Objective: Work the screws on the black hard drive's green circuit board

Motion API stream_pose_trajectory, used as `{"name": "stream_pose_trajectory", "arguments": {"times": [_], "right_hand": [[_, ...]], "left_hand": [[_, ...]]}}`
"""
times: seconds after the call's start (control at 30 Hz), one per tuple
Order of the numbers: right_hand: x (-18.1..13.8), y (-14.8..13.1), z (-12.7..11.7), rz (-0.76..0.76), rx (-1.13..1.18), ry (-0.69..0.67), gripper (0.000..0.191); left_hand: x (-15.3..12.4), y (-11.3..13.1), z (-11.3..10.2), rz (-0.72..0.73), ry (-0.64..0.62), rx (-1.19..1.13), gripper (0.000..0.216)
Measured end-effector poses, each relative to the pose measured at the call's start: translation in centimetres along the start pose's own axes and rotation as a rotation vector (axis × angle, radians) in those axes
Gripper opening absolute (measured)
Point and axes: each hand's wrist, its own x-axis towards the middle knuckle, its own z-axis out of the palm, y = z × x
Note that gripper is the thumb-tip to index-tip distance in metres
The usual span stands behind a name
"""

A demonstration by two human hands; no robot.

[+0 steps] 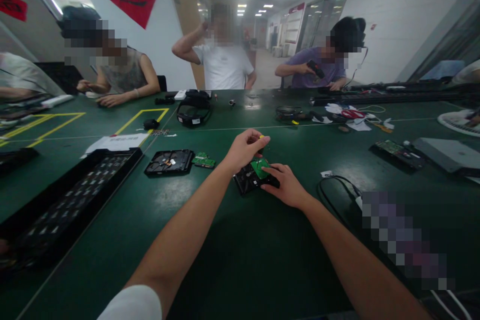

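Note:
In front of me on the table lies a black hard drive, with a green circuit board on its upper face. My left hand is pinched above the board around a small, slim tool that looks like a screwdriver. Only its yellow end and a bit of dark body show; its tip is hard to make out. My right hand grips the drive's right side, with a finger over the board. Left of these lie another hard drive and a loose green circuit board.
A long black tray with rows of small parts stands at left. On the right are a cable, another drive with a board and a grey box. Across the table sit several people, with a black headset before them.

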Motion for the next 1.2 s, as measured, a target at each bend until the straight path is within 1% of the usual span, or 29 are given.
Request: {"name": "stream_pose_trajectory", "arguments": {"times": [0.13, 0.23, 0.3, 0.43, 0.53, 0.63, 0.73, 0.8, 0.9, 1.07, 1.2], "right_hand": [[0.0, -0.1, 0.0, -0.006, -0.007, 0.003, 0.059], [0.0, -0.1, 0.0, -0.006, -0.013, 0.008, 0.059], [0.0, -0.1, 0.0, -0.007, -0.016, 0.012, 0.059], [0.0, -0.1, 0.0, -0.013, -0.018, 0.010, 0.057], [0.0, -0.1, 0.0, -0.011, -0.012, 0.006, 0.059], [0.0, -0.1, 0.0, -0.005, -0.006, 0.009, 0.060], [0.0, -0.1, 0.0, -0.004, -0.002, 0.010, 0.059], [0.0, -0.2, 0.0, -0.008, -0.004, 0.007, 0.058], [0.0, -0.2, 0.0, -0.007, -0.006, 0.010, 0.058], [0.1, -0.2, 0.0, 0.001, -0.007, 0.009, 0.061], [0.1, -0.3, 0.0, -0.004, -0.023, 0.013, 0.058]], "left_hand": [[0.0, 0.1, -0.1, -0.081, -0.057, -0.130, 0.037], [0.1, 0.2, -0.4, -0.137, -0.062, -0.220, 0.032], [0.1, 0.3, -0.6, -0.143, -0.059, -0.228, 0.029], [0.1, 0.7, -0.8, -0.118, -0.023, -0.184, 0.027], [0.1, 0.7, -0.8, -0.064, 0.029, -0.129, 0.027], [0.3, 0.4, -0.8, -0.026, 0.065, -0.068, 0.032], [0.3, 0.1, -0.6, -0.021, 0.111, -0.024, 0.037], [0.2, 0.0, -0.4, -0.022, 0.109, -0.019, 0.041], [0.2, 0.0, -0.3, -0.013, 0.073, -0.027, 0.042], [0.3, 0.1, -0.8, 0.002, 0.085, 0.024, 0.037], [0.3, 0.6, -1.2, -0.008, 0.035, 0.020, 0.030]]}}
